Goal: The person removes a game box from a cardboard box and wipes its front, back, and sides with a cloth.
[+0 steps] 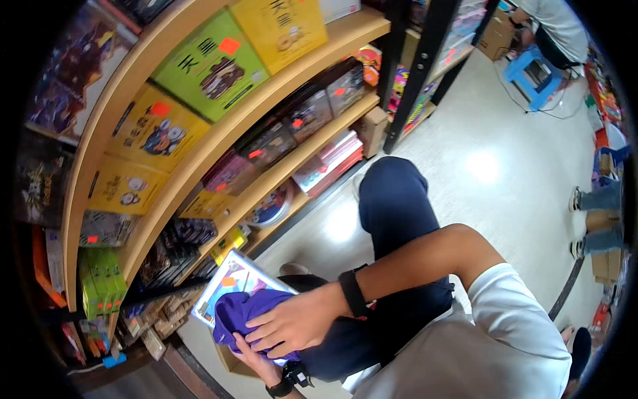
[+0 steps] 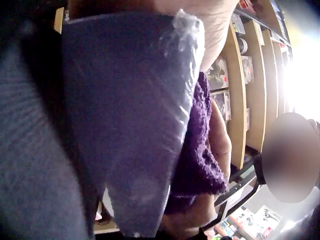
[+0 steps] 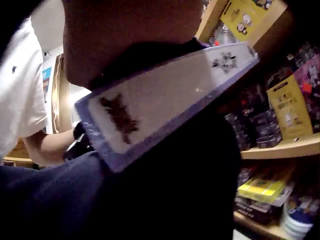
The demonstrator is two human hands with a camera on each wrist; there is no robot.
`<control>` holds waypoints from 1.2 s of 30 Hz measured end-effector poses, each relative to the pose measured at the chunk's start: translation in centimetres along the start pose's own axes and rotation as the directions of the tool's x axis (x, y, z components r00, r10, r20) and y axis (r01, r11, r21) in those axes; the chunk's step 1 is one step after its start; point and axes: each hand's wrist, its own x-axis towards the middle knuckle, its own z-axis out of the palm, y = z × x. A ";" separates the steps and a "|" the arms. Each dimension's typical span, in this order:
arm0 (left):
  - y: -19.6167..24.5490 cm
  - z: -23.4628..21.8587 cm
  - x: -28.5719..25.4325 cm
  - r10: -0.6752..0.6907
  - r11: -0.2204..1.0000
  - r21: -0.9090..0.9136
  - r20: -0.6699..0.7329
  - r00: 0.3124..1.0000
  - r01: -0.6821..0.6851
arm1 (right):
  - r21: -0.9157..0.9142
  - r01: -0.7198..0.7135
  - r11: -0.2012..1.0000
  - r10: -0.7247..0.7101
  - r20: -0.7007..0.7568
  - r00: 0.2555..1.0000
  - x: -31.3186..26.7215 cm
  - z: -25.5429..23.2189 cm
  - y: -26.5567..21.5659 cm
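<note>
A purple fuzzy cloth (image 1: 249, 309) lies bunched over a plastic-wrapped flat box (image 1: 229, 278) with an orange sticker. My right hand (image 1: 299, 319) rests across the cloth from above, fingers extended and slightly spread. Lower down, my left hand (image 1: 256, 362) holds the cloth at its edge. In the left wrist view, the wrapped side of the box fills the middle, with the purple cloth (image 2: 192, 160) bunched behind it between fingers (image 2: 220, 142). A white side panel of the box (image 3: 160, 100), edged in purple, shows over my leg in the right wrist view.
Wooden shelves (image 1: 332, 43) stacked with boxed goods rise at the left. My bent knee (image 1: 395, 193) stands beside the hands. A blue stool (image 1: 535, 76), a seated person (image 1: 558, 26) and another person's legs (image 1: 601, 216) are farther right on the pale floor (image 1: 492, 199).
</note>
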 end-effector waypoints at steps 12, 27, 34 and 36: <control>1.6 1.8 -0.4 -0.044 0.998 0.043 -0.096 0.994 0.049 | -0.186 -0.334 0.924 0.311 -0.141 0.940 -0.8 -2.3 1.8; -1.6 -0.9 1.2 0.088 0.977 -0.208 0.140 0.986 -0.058 | -0.052 -0.183 0.982 0.187 0.098 0.977 0.5 -3.0 0.8; -2.3 -1.6 0.7 0.130 0.991 -0.036 0.115 0.985 -0.126 | -0.136 -0.111 0.984 0.128 0.124 0.984 0.2 -2.8 0.4; -2.2 -1.5 0.7 0.105 0.994 -0.049 0.104 0.989 -0.100 | -0.165 -0.077 0.983 0.100 0.131 0.986 -0.2 -2.1 0.3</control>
